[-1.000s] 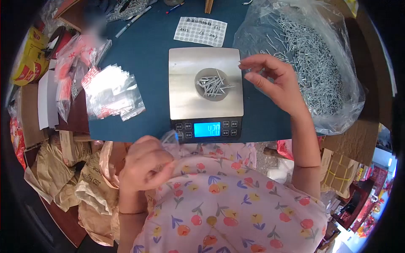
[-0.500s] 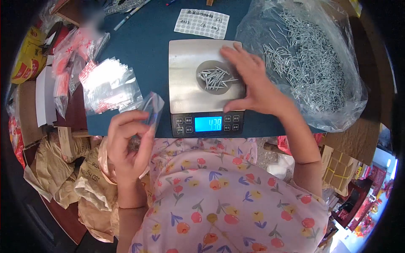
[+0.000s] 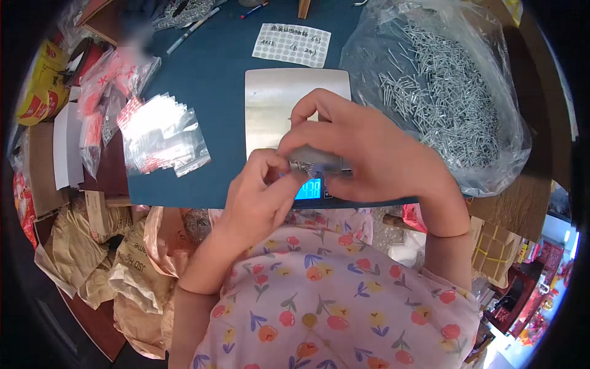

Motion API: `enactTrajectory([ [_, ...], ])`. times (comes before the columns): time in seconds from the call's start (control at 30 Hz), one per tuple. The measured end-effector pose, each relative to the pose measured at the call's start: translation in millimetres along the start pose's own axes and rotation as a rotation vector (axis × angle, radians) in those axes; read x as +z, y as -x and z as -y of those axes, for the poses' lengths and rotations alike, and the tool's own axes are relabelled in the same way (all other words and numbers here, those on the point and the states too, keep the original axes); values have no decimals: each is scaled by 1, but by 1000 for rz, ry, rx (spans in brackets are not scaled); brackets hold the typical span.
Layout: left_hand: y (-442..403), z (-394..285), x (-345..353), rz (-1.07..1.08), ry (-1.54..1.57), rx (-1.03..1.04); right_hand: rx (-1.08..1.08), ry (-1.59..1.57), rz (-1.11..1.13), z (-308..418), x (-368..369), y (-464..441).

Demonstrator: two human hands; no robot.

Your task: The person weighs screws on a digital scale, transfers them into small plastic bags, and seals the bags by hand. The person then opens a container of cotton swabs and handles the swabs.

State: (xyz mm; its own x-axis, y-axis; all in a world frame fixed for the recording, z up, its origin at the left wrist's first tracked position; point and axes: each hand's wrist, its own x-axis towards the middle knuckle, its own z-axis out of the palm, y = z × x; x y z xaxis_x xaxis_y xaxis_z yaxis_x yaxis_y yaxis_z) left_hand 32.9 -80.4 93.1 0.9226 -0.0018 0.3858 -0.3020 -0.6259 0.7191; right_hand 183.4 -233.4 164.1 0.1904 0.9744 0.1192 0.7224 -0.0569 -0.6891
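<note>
Mid-frame: right hand (image 3: pixel 372 146) grips tilted dish (image 3: pixel 322 159), left hand (image 3: pixel 257 195) curls at screws (image 3: pixel 303 167), grasp unclear; slow tipping best avoids spills.

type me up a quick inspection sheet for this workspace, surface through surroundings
Surface: dark teal tabletop, bare in places.
Job's things: silver screws in a large clear bag on the right; stacked zip bags on the left; scale between, display lit but partly hidden.
Clutter: handwritten sticker sheet beyond the scale; pen at upper left.
Grip: right hand holds a grey dish; left hand is at its edge, its hold too blurred to tell.
Cables: nothing seen.
Surroundings: crumpled brown paper at lower left; yellow-strapped carton at lower right.
</note>
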Motion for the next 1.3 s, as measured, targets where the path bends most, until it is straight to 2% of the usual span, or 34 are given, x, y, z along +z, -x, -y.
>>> enactTrajectory([
  [0.03,0,0,0,-25,-2,4,6,80,8,6,-3,-2],
  [0.13,0,0,-4,-81,-9,23,128,4,60,14,-14,-2],
  [0.23,3,1,-8,-73,-2,-19,-26,-155,-107,-10,-9,4],
  [0.33,2,3,-6,-153,12,-8,-28,-133,-167,-27,-9,11],
  [0.43,0,-1,-12,-192,-20,8,319,-243,-196,-49,9,19],
  [0.53,-2,-2,-19,-271,8,30,122,191,-221,-60,29,23],
  [0.63,6,-8,-25,-213,287,-122,32,51,-289,-37,26,18],
  [0.73,8,-12,-29,-163,324,-80,-81,49,-160,-18,17,17],
  [0.83,9,-14,-29,-153,436,-11,-113,153,-169,3,13,18],
  [0.87,7,-22,-24,-205,551,-96,-143,193,-184,8,15,19],
  [0.97,-4,-30,-35,-11,335,-96,-211,289,-215,20,21,21],
  [1.0,-1,-27,-29,-33,330,-71,-215,310,-214,23,23,21],
  [1.13,4,-27,-29,-23,367,-112,-217,313,-216,25,25,18],
  [1.3,7,-33,-36,46,507,-163,-331,252,-171,26,28,17],
])
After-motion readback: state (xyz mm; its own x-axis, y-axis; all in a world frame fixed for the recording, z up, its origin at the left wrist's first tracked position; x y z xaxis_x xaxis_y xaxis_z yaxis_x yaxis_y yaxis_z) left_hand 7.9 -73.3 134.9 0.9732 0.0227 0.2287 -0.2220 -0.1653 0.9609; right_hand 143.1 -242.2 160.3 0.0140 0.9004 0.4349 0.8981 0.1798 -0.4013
